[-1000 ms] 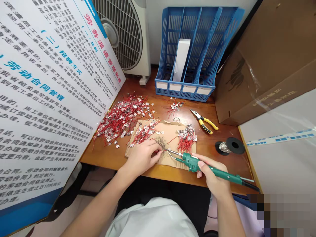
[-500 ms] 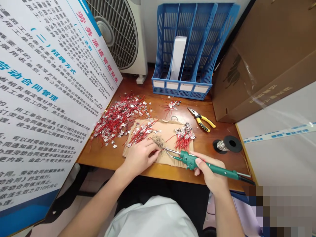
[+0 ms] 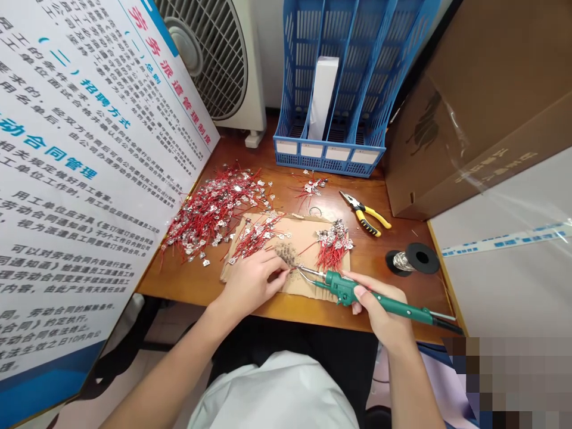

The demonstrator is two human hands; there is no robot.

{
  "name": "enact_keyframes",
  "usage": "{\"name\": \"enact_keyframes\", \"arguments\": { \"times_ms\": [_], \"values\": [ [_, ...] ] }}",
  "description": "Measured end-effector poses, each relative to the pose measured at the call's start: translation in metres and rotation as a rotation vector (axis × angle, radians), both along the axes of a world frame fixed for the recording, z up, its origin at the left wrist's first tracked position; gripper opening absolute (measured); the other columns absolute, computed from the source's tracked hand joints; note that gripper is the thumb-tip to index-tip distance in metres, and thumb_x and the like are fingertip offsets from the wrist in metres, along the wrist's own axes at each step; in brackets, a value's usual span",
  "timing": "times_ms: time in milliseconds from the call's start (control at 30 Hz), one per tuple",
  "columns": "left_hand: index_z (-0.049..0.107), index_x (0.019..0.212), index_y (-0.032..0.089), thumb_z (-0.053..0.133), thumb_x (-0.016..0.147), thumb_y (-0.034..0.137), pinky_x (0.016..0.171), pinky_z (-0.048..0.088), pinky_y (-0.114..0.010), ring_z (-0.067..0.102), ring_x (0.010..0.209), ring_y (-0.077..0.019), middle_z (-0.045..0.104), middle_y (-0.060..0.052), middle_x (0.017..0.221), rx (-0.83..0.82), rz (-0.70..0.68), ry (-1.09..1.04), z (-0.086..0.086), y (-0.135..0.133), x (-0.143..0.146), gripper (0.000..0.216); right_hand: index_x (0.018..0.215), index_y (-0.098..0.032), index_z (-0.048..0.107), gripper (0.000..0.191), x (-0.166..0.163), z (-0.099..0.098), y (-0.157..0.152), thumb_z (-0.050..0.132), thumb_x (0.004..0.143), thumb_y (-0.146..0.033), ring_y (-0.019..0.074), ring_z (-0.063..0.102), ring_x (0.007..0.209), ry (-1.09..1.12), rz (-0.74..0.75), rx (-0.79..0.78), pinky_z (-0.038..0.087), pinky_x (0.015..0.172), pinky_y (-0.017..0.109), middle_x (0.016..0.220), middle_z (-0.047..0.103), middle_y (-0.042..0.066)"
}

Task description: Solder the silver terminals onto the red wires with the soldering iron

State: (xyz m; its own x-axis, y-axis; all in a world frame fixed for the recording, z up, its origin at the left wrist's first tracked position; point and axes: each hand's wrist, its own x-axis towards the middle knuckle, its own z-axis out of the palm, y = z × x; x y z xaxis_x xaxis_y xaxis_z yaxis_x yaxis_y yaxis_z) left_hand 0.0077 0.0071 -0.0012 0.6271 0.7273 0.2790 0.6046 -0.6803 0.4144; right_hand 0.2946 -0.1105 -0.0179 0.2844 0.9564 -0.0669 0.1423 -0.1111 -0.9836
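Observation:
My right hand [image 3: 386, 310] is wrapped round a green soldering iron [image 3: 346, 289], its metal tip pointing left over the cardboard [image 3: 308, 232]. My left hand [image 3: 257, 277] pinches a small piece with a red wire, mostly hidden by the fingers, right at the iron's tip. Dark scorch marks [image 3: 286, 255] spot the cardboard just beyond the fingertips. Red wires with small metal tabs [image 3: 259, 235] lie on the cardboard's left part. Another bunch of red wires with tabs [image 3: 334, 244] rests on its right part.
A large heap of red wires with tabs [image 3: 214, 208] covers the table's left. Yellow-black pliers [image 3: 366, 213] and a solder spool [image 3: 413, 260] lie to the right. Behind stand a blue file rack [image 3: 330, 152], a fan [image 3: 210, 59] and a brown carton [image 3: 469, 107].
The view has shifted slightly. Both hands hold nearly the same pose, with the iron's tip still at the left fingertips.

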Motion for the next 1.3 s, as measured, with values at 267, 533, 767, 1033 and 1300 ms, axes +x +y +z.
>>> {"name": "enact_keyframes", "arguments": {
  "times_ms": [267, 533, 767, 1033, 1300],
  "values": [
    [0.078, 0.092, 0.022, 0.076, 0.103, 0.015, 0.075, 0.055, -0.031, 0.075, 0.084, -0.0205, 0.081, -0.001, 0.091, -0.029, 0.008, -0.002, 0.0033, 0.0, 0.0021, 0.014, 0.121, -0.024, 0.095, 0.033, -0.001, 0.0016, 0.0011, 0.074, 0.101, -0.04, 0.0199, 0.067, 0.058, -0.029, -0.026, -0.027, 0.058, 0.068, 0.033, 0.059, 0.069, -0.001],
    [0.078, 0.091, 0.023, 0.077, 0.101, 0.014, 0.077, 0.056, -0.031, 0.076, 0.086, -0.0213, 0.082, -0.002, 0.091, -0.031, 0.014, 0.006, 0.0049, 0.0011, 0.0019, 0.014, 0.119, -0.022, 0.095, 0.032, -0.0036, -0.0033, 0.002, 0.074, 0.101, -0.038, 0.0207, 0.069, 0.058, 0.026, -0.06, -0.038, 0.063, 0.071, 0.034, 0.056, 0.068, -0.001],
    [0.078, 0.09, 0.023, 0.077, 0.103, 0.016, 0.074, 0.054, -0.03, 0.076, 0.085, -0.0206, 0.082, -0.002, 0.092, -0.036, 0.01, 0.016, 0.0054, 0.0012, 0.002, 0.014, 0.124, -0.02, 0.094, 0.034, -0.0019, -0.0041, 0.0018, 0.074, 0.102, -0.038, 0.0209, 0.068, 0.058, 0.023, -0.045, -0.033, 0.062, 0.071, 0.034, 0.057, 0.068, -0.001],
    [0.079, 0.092, 0.023, 0.078, 0.102, 0.017, 0.077, 0.056, -0.03, 0.076, 0.085, -0.0203, 0.083, -0.001, 0.093, -0.031, 0.018, 0.035, 0.0048, 0.0017, 0.0022, 0.012, 0.123, -0.021, 0.095, 0.033, -0.001, -0.0021, 0.0023, 0.073, 0.103, -0.037, 0.0219, 0.067, 0.059, 0.016, -0.028, -0.027, 0.06, 0.07, 0.035, 0.056, 0.067, -0.001],
    [0.08, 0.092, 0.023, 0.077, 0.103, 0.017, 0.077, 0.057, -0.03, 0.076, 0.086, -0.0209, 0.082, -0.002, 0.092, -0.034, 0.017, 0.041, 0.0062, 0.0022, 0.0022, 0.013, 0.123, -0.022, 0.094, 0.034, -0.0015, -0.0021, 0.0032, 0.073, 0.102, -0.037, 0.0219, 0.069, 0.059, 0.017, -0.03, -0.036, 0.062, 0.072, 0.036, 0.055, 0.066, -0.002]
  ]
}}
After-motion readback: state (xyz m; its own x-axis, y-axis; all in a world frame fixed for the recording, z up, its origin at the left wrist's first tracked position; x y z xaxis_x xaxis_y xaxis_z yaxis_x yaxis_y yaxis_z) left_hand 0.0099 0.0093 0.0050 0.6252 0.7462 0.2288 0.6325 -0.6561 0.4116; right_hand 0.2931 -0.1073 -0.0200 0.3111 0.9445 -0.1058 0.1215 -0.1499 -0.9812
